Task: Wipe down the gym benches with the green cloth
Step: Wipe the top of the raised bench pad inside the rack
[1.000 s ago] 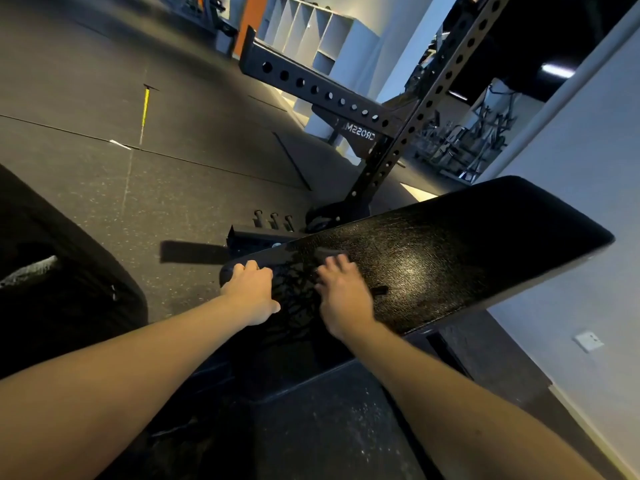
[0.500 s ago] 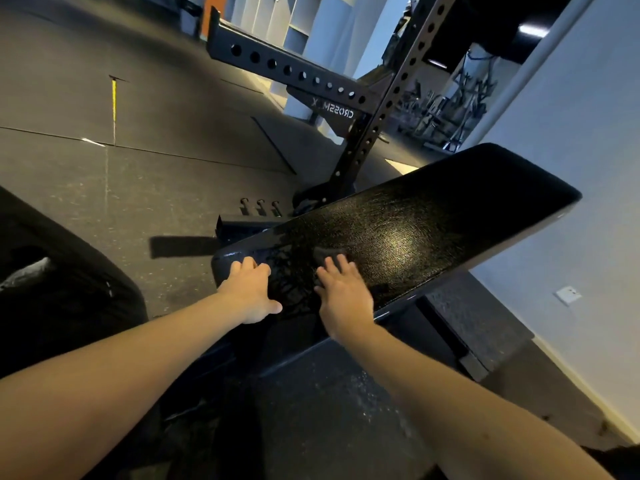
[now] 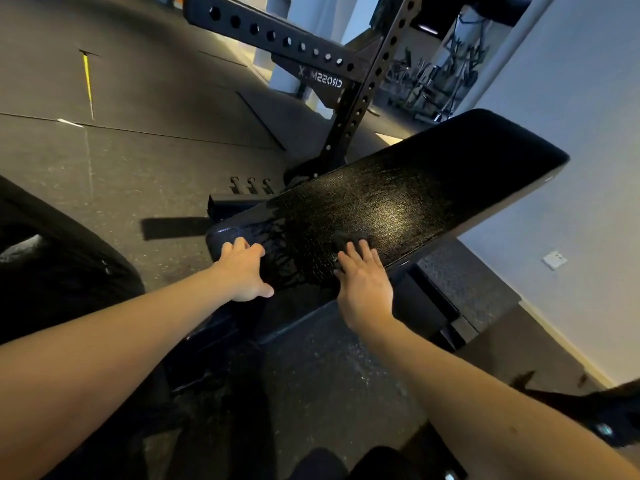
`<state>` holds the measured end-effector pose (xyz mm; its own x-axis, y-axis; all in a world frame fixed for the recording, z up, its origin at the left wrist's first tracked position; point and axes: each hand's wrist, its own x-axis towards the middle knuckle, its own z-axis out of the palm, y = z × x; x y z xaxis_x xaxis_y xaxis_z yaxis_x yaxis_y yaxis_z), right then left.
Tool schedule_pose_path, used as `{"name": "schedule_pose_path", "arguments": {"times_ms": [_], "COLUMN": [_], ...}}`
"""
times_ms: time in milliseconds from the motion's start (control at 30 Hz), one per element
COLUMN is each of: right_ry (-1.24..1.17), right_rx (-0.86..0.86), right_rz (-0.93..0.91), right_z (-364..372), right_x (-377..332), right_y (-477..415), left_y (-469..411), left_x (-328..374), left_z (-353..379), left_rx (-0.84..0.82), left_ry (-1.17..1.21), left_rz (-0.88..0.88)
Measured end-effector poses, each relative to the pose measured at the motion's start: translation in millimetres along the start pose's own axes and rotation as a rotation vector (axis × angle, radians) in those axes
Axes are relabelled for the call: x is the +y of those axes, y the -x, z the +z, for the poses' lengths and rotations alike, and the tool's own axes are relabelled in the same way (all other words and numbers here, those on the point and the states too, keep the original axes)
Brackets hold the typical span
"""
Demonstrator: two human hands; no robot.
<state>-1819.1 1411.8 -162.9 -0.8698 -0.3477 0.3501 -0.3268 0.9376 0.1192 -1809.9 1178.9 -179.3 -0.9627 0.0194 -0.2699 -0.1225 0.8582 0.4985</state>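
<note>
A black padded gym bench slants up toward the right, with wet streaks near its lower end. My left hand rests on that lower end, fingers over the pad's edge and thumb spread. My right hand presses flat on a dark cloth that shows just beyond my fingertips on the pad. In this dim light the cloth's colour looks nearly black. Most of the cloth is hidden under my palm.
A black perforated rack upright and crossbeam stand behind the bench. The bench's steel base with pegs lies on the rubber floor. A pale wall with a socket is at the right. A dark object sits at left.
My right hand has slid with the cloth to the right and up along the pad. My left hand stays on the bench's lower end. The camera has moved closer.
</note>
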Motion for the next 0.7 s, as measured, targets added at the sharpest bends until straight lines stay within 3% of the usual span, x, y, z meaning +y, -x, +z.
{"name": "schedule_pose_path", "arguments": {"times_ms": [133, 233, 300, 400, 467, 700], "right_ry": [-0.048, -0.089, -0.091, -0.078, -0.058, -0.162], "right_rx": [-0.065, -0.042, 0.015, 0.095, 0.086, -0.053], "right_rz": [-0.242, -0.385, -0.340, -0.077, -0.002, -0.186], "right_z": [20, 15, 9, -6, -12, 20], "right_x": [-53, -36, -9, 33, 39, -43], "right_y": [50, 52, 40, 15, 12, 62], "left_y": [-1, 0, 1, 0, -1, 1], "left_x": [-1, -2, -4, -6, -7, 0], "left_z": [1, 1, 0, 0, 2, -2], "left_rx": [0.026, 0.036, 0.027, 0.026, 0.031, 0.012], "left_ry": [-0.037, -0.030, -0.015, -0.001, -0.003, -0.046], "left_rz": [0.002, 0.006, 0.012, 0.016, 0.014, 0.006]}}
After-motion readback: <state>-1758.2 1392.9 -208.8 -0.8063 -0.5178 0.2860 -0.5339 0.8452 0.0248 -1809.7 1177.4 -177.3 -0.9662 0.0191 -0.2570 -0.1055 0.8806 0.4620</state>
